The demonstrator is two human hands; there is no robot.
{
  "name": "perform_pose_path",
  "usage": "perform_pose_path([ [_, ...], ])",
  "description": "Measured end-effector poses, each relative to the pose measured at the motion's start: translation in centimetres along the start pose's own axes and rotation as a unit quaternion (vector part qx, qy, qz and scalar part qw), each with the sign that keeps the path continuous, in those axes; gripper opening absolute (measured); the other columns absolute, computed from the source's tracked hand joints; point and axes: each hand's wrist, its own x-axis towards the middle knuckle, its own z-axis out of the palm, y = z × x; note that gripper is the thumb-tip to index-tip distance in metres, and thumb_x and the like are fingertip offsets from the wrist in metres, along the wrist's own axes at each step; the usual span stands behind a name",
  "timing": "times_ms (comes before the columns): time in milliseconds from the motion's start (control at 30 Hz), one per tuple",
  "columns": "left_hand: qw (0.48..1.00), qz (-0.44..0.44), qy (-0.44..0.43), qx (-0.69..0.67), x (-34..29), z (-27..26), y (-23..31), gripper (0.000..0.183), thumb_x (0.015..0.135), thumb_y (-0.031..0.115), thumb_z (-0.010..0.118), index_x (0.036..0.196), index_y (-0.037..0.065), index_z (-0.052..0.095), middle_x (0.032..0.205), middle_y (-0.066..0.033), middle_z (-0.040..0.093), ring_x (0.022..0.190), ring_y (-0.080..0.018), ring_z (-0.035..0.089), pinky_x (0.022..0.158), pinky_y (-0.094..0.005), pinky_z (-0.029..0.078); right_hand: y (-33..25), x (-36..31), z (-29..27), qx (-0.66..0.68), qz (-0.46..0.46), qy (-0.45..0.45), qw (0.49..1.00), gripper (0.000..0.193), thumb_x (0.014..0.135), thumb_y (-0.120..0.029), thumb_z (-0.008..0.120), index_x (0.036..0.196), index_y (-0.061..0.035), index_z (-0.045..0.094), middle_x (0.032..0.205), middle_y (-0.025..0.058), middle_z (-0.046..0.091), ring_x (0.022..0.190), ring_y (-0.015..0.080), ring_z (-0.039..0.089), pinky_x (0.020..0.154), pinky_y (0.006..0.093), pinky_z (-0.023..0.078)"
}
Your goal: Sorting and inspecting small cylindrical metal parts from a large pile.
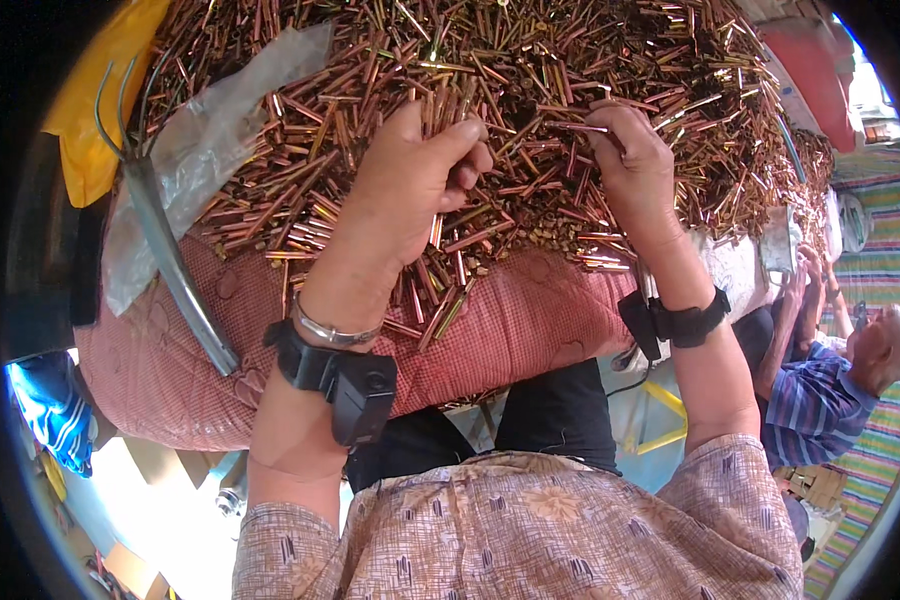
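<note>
A deep heap of thin, copper-coloured metal rods [530,60] covers the far side of the work surface. My left hand [415,165] is closed round a bunch of these rods, with ends showing above and below the fist. To its right, over the heap, my right hand [632,160] pinches a single metal rod [582,127] between thumb and fingers. That rod lies roughly level, pointing toward my left hand. Small brassy pieces [530,236] lie among the rods near the front edge; their exact kind is too small to tell.
A pink-red patterned cloth [510,310] pads the near edge. At the left lie a metal hand rake [175,260], a clear plastic bag [210,130] and a yellow sheet [105,100]. A person in a striped shirt [820,400] works at the right, beside a yellow frame [660,420].
</note>
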Motion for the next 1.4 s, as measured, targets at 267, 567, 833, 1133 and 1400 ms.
perform_pose_path([
  [267, 0.999, 0.006, -0.036, 0.022, -0.1, -0.4, -0.3, 0.013, 0.081, 0.017, 0.061, 0.081, 0.008, 0.053, 0.058, 0.0030, 0.047, 0.046, -0.0032, 0.037, 0.040, -0.0169, 0.028, -1.4, -0.9, -0.9, -0.036, 0.051, 0.016, 0.998, 0.010, 0.077, -0.004, 0.056, 0.087, -0.0029, 0.057, 0.084, 0.0132, 0.060, 0.078, 0.0300, 0.059, 0.068, 0.0317, 0.047],
  [567, 0.999, 0.006, -0.040, 0.025, -0.1, -0.2, -0.4, 0.013, 0.080, 0.016, 0.061, 0.082, 0.006, 0.052, 0.059, 0.0027, 0.047, 0.044, -0.0025, 0.035, 0.038, -0.0165, 0.026, -2.3, -3.0, -2.5, 0.021, 0.169, -0.053, 0.984, 0.015, 0.078, -0.004, 0.057, 0.092, -0.0033, 0.058, 0.080, 0.0106, 0.061, 0.073, 0.0194, 0.059, 0.065, 0.0278, 0.046],
  [833, 0.998, -0.001, -0.045, 0.037, -0.2, 0.2, -0.5, 0.011, 0.082, 0.014, 0.058, 0.083, 0.006, 0.052, 0.058, 0.0020, 0.047, 0.043, -0.0023, 0.035, 0.037, -0.0170, 0.026, -2.4, -3.6, -1.6, -0.133, 0.103, -0.130, 0.977, 0.019, 0.076, -0.011, 0.060, 0.092, -0.0047, 0.053, 0.076, 0.0164, 0.059, 0.072, 0.0327, 0.059, 0.064, 0.0396, 0.046],
  [1133, 0.996, -0.010, -0.058, 0.064, -0.4, 0.4, -0.2, 0.013, 0.084, 0.016, 0.058, 0.088, 0.004, 0.055, 0.056, 0.0041, 0.043, 0.043, -0.0019, 0.034, 0.037, -0.0162, 0.024, -0.4, -2.5, -3.0, 0.169, 0.246, -0.030, 0.954, 0.017, 0.077, -0.004, 0.059, 0.093, 0.0001, 0.055, 0.076, 0.0115, 0.061, 0.070, 0.0154, 0.059, 0.065, 0.0272, 0.045],
  [1400, 0.996, -0.004, -0.048, 0.075, -0.5, 0.6, -0.3, 0.017, 0.085, 0.016, 0.057, 0.094, 0.002, 0.057, 0.056, 0.0054, 0.040, 0.044, -0.0016, 0.034, 0.037, -0.0158, 0.022, -1.9, -1.7, -1.2, 0.010, 0.180, -0.037, 0.983, 0.020, 0.076, -0.010, 0.061, 0.092, -0.0012, 0.055, 0.081, 0.0190, 0.061, 0.078, 0.0340, 0.061, 0.068, 0.0365, 0.047],
])
